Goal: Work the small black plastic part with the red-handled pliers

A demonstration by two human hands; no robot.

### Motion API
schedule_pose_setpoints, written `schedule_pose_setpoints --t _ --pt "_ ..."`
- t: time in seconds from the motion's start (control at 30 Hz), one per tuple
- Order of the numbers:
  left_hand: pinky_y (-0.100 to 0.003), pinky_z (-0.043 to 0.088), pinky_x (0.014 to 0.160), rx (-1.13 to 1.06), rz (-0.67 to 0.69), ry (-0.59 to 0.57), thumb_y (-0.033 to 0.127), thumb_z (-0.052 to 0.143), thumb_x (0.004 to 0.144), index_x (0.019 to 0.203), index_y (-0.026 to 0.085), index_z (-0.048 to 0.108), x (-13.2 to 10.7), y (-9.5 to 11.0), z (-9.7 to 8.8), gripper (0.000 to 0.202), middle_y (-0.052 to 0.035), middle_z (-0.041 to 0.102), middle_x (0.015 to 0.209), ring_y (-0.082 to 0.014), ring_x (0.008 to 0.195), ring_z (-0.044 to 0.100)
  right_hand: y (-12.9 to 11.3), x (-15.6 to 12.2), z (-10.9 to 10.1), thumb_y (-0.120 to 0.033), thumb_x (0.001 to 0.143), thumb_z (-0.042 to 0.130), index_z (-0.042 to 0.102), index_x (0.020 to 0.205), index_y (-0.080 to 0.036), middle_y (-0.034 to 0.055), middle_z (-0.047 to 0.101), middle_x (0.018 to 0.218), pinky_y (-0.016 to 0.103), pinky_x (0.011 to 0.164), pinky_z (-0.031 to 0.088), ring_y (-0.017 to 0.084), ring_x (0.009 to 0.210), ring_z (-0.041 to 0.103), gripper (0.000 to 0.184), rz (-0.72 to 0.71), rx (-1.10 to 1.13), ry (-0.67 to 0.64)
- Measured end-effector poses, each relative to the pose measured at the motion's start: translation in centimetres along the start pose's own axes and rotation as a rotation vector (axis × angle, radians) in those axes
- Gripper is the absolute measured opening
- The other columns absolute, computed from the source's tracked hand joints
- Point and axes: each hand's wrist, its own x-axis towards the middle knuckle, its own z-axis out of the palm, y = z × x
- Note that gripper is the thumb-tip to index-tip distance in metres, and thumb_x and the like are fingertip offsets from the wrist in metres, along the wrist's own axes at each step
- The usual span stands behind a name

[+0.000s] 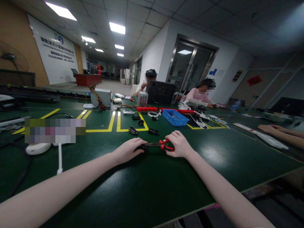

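Note:
My right hand point(177, 144) is closed around the red-and-black handles of a pair of needle-nose pliers point(163, 144). The pliers point left, and their jaws reach a small black part point(143, 146) at the fingertips of my left hand point(130, 148). That hand pinches the black part, which is mostly hidden by the fingers. Whether the jaws grip it or only touch it, I cannot tell. Just beyond my hands, a black plastic piece point(133, 130) and another black piece point(154, 131) lie on the green table point(142, 186).
A blue bin point(175, 117) stands beyond my right hand. Farther back are a power supply point(101, 97) with cables and a black computer case point(162, 92). A white strip point(261, 136) lies at right, near another person's arms point(282, 133). Two people sit across the table.

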Motion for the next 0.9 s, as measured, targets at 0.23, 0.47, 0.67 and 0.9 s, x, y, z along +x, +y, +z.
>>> schedule_pose_setpoints --t 0.23,0.47,0.67,0.9 --pt "-0.036 0.046 0.094 0.038 0.01 -0.018 0.019 0.052 0.091 0.127 0.023 0.047 -0.03 -0.19 0.14 0.036 -0.0059 0.057 0.12 -0.0202 0.109 0.055 0.06 -0.11 0.08 -0.043 0.067 0.062 0.059 0.095 -0.015 0.0086 0.06 0.084 0.041 0.087 0.037 0.024 0.079 0.051 0.041 -0.005 -0.036 -0.012" --pt "-0.035 0.047 0.093 0.04 -0.004 -0.011 0.021 0.053 0.091 0.128 0.022 0.048 0.01 -0.1 0.16 0.037 -0.0062 0.058 0.117 -0.0202 0.106 0.056 0.36 -0.22 0.26 -0.045 0.067 0.063 0.059 0.1 -0.014 0.01 0.061 0.09 0.042 0.089 0.036 0.026 0.085 0.052 0.045 0.015 -0.078 0.036" --pt "-0.035 0.047 0.094 0.038 0.005 0.0 0.02 0.052 0.091 0.126 0.022 0.05 0.08 -0.19 0.24 0.035 -0.0064 0.057 0.118 -0.0204 0.107 0.056 0.36 -0.22 0.69 -0.044 0.067 0.062 0.058 0.1 -0.016 0.0098 0.061 0.091 0.043 0.091 0.035 0.026 0.087 0.052 0.044 0.016 -0.069 0.019" --pt "-0.035 0.046 0.093 0.019 -0.005 -0.013 0.022 0.051 0.092 0.126 0.022 0.049 0.07 -0.29 0.28 0.034 -0.0065 0.058 0.117 -0.0205 0.106 0.056 0.05 -0.16 0.67 -0.043 0.066 0.062 0.058 0.097 -0.015 0.0089 0.061 0.087 0.042 0.091 0.035 0.025 0.082 0.052 0.042 0.004 -0.062 0.01"
